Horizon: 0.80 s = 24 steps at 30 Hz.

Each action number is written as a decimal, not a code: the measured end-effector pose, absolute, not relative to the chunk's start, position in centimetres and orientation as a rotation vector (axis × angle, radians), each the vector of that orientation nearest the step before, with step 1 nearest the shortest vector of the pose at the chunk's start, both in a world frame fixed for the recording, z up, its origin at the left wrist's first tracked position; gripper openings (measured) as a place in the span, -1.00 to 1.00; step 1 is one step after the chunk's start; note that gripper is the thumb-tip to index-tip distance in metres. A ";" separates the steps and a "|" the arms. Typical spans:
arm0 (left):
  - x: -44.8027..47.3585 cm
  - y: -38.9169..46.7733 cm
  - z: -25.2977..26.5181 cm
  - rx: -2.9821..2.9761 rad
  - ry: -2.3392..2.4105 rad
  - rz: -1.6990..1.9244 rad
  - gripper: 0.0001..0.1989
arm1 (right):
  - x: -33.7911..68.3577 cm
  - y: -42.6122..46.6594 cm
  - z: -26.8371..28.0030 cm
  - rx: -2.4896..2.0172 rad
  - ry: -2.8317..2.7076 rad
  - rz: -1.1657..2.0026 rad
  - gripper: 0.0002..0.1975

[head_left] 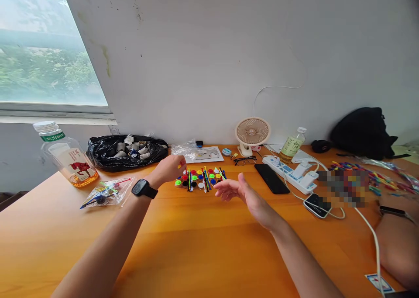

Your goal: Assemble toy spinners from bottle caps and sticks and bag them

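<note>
Small colourful plastic pieces (201,178) lie grouped on the table: round discs in red, yellow, white, green, blue and black, with thin rods in rows between them. My left hand (168,168), with a black watch on the wrist, is at the left side of the group. Its fingers are bent and partly hidden, and nothing shows in them. At the right edge of the group, my right hand (237,188) is open, thumb up and fingers stretched towards the pieces. Behind the pieces is a printed sheet (209,154) with a clear plastic bag (183,148) beside it.
On the left stand a large bottle (73,162), a clear bag of coloured parts (106,192) and a black plastic bag (101,154). Rightward are a fan (252,132), glasses (245,160), a black phone (271,178), a power strip (278,164) and cables. Another person's arm (397,245) is at far right.
</note>
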<state>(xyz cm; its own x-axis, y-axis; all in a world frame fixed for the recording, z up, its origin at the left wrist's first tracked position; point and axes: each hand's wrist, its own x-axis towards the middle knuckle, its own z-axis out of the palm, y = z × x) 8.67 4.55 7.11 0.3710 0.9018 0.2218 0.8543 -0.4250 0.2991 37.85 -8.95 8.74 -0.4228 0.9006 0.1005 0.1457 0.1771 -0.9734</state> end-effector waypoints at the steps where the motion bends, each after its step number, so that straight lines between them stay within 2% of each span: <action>1: 7.9 4.7 7.6 2.462 1.595 0.548 -0.81 | 37.8 -8.9 8.6 -1.036 -1.768 1.252 -0.19; 6: 4.0 5.6 8.2 2.187 1.492 0.495 -0.83 | 37.3 -8.2 8.9 -1.146 -2.138 1.013 -0.58; 10: 2.0 6.1 7.0 2.030 1.495 0.370 -0.77 | 35.9 -5.3 9.1 -1.189 -2.308 0.859 -0.71; 18: 2.8 5.9 5.5 1.855 1.367 0.261 -0.63 | 33.6 4.8 7.4 -1.313 -2.283 0.375 -0.78; 24: 2.4 6.1 5.8 1.892 1.355 0.328 -0.55 | 32.4 9.3 5.6 -1.435 -2.266 0.283 -0.74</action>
